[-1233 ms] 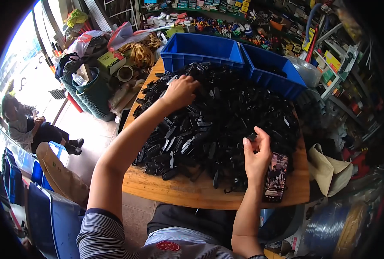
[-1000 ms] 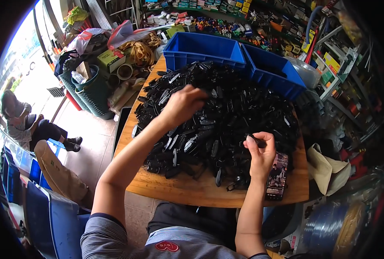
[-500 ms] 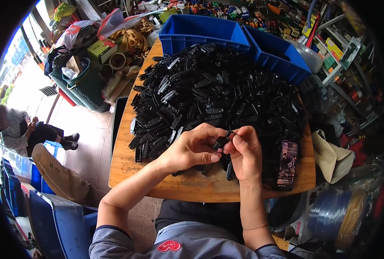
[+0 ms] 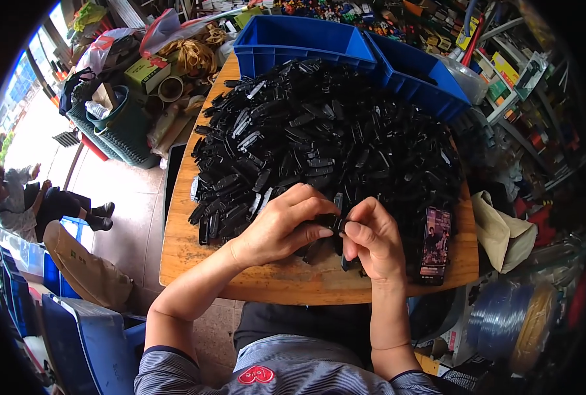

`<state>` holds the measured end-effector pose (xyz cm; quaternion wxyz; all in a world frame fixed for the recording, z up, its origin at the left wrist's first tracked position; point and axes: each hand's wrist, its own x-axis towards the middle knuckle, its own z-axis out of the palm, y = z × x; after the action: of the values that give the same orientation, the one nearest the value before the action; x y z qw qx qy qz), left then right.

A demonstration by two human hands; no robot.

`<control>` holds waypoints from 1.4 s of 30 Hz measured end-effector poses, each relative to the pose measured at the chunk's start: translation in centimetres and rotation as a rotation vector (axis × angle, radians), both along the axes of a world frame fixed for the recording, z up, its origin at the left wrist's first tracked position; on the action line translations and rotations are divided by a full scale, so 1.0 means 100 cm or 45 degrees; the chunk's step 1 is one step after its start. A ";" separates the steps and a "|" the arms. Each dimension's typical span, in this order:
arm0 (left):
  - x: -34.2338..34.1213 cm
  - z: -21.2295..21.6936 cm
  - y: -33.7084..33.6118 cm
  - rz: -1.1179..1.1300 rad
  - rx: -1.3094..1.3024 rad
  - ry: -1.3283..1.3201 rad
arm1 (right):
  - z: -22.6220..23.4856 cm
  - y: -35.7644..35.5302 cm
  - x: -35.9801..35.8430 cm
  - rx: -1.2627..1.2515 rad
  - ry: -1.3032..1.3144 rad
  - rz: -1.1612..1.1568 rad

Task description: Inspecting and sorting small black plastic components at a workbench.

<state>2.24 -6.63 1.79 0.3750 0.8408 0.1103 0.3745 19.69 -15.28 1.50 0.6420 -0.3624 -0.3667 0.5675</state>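
Note:
My left hand (image 4: pixel 285 225) is closed at the near edge of a big heap of black plastic parts (image 4: pixel 306 131), pinching a small black plastic part (image 4: pixel 334 224) between thumb and fingers. Right beside it, my right hand (image 4: pixel 374 241) is closed with thumb and fingertips on the same part's right end. Fingers cover most of the part, and its exact kind is hard to make out. The heaped parts are slim and elongated, a few of them with a pale shine. They lie on a wooden table (image 4: pixel 186 260).
Two blue bins (image 4: pixel 306 58) (image 4: pixel 415 82) stand behind the heap. A lit phone (image 4: pixel 436 247) lies at the table's right. Left of the table are a green basket (image 4: pixel 118 135), a blue chair (image 4: pixel 102 336) and a seated person (image 4: pixel 23 197). A clear-wrapped spool (image 4: pixel 503 322) sits at the lower right.
Both hands stay together over the near edge of the heap. My right fingers have shifted on the part, whose reddish-brown bit no longer shows. The whole view has moved slightly.

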 end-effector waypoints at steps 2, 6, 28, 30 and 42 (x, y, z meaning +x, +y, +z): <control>-0.002 0.001 0.001 -0.066 0.098 0.023 | 0.002 -0.003 0.005 -0.137 0.026 0.146; -0.003 0.003 -0.004 -0.070 0.199 0.030 | -0.008 -0.007 0.001 -0.222 0.220 0.283; -0.016 0.006 0.008 -0.350 -1.379 -0.363 | 0.001 -0.004 0.052 0.179 -1.821 -0.993; -0.020 0.014 0.023 -0.154 -1.157 -0.604 | -0.004 -0.003 0.065 0.145 -1.905 -0.746; -0.022 -0.014 0.070 0.682 0.236 0.065 | 0.006 0.014 0.074 0.145 -1.075 -0.763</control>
<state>0.01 0.37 0.36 0.1814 0.8216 0.3034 0.4473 27.10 -13.84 2.08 0.5912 -0.6133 -0.5040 0.1423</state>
